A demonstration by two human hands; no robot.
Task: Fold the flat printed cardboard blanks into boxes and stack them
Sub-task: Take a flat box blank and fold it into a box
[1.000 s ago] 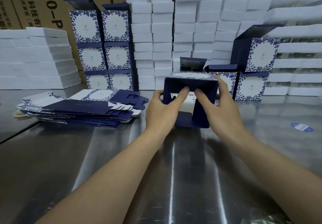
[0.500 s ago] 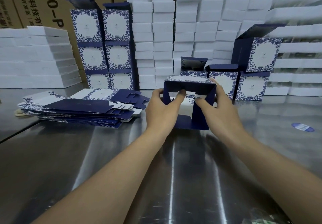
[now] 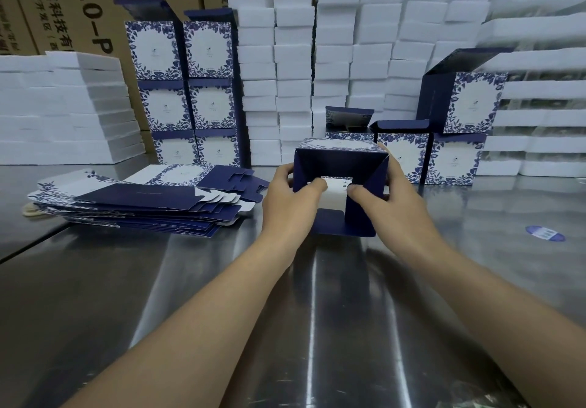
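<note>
- Many white foam blocks point(image 3: 336, 58) form the back wall, soft-edged and matte; brown corrugated cartons point(image 3: 79, 1) stand at far left.
- The brushed steel table point(image 3: 317, 312) is slick – a half-formed box could slide under thumb pressure.
- Folded blue-and-white floral boxes point(image 3: 187, 90) stand stacked behind; flat printed cardboard blanks point(image 3: 133, 204) lie fanned at left.
- The open navy-lined box point(image 3: 341, 166) stands on the table between both hands.
- Left hand point(image 3: 287, 207) and right hand point(image 3: 393, 204) grip its sides, thumbs pressing the inner flaps – uneven force could crease the thin card.
</note>
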